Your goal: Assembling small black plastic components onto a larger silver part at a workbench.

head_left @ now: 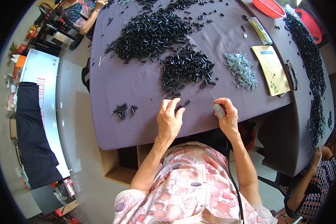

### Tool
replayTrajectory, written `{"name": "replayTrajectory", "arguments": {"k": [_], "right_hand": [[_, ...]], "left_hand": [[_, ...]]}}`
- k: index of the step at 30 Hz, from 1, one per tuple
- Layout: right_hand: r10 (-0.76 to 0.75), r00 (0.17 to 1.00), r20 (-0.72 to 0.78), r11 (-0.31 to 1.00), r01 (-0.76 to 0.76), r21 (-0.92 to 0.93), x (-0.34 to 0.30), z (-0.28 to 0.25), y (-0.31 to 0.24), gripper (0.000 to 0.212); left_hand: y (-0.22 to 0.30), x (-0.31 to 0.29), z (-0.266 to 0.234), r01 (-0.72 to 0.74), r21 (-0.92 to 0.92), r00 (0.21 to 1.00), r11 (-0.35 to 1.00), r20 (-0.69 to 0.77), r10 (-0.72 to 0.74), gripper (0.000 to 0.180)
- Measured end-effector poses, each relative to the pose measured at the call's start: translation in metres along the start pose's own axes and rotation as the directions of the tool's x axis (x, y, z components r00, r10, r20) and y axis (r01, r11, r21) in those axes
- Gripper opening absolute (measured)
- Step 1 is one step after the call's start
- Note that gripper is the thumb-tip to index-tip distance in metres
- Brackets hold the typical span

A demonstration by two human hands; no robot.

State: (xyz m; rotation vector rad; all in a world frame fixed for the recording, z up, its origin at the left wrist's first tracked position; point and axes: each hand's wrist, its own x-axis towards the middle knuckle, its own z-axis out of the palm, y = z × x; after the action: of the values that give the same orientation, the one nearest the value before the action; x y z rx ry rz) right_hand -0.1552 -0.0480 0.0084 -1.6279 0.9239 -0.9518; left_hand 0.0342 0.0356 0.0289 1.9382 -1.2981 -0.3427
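At the near edge of the purple-grey tablecloth, my left hand is curled, with a small black tubular piece between its thumb and fingers. My right hand is closed round a grey speckled lump, whose exact kind I cannot make out. One loose black piece lies between the hands. Just beyond them spreads a pile of short black tubular pieces. To its right is a heap of small clear plastic parts. A few black pieces lie apart to the left.
A larger black heap covers the far table. On the right are a yellowish booklet, eyeglasses and red baskets. A second table bears more black pieces. Other people sit far left and lower right.
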Motion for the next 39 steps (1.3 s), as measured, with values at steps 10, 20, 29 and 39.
{"name": "replayTrajectory", "arguments": {"k": [10, 20, 29, 39], "right_hand": [[-0.066, 0.998, 0.002, 0.997, 0.066, -0.047, 0.001, 0.002, 0.001, 0.037], [-0.045, 0.995, 0.087, 0.998, 0.049, -0.042, 0.002, 0.015, -0.024, 0.035], [0.020, 0.998, 0.056, 0.999, -0.022, 0.038, -0.001, 0.017, -0.021, 0.039], [-0.033, 0.996, 0.082, 0.997, 0.028, 0.072, 0.003, 0.025, -0.044, 0.024]], "left_hand": [[0.006, 0.015, 0.014, -0.194, 0.165, 0.979, 0.967, -0.024, 0.201, 0.020], [0.015, 0.005, 0.003, 0.018, -0.359, 1.000, 0.933, 0.004, -0.018, 0.019], [0.024, 0.016, 0.008, 0.123, -0.531, 0.989, 0.838, 0.138, -0.058, 0.018], [0.040, 0.003, -0.001, 0.327, -0.673, 0.939, 0.663, 0.309, -0.149, 0.023]]}}
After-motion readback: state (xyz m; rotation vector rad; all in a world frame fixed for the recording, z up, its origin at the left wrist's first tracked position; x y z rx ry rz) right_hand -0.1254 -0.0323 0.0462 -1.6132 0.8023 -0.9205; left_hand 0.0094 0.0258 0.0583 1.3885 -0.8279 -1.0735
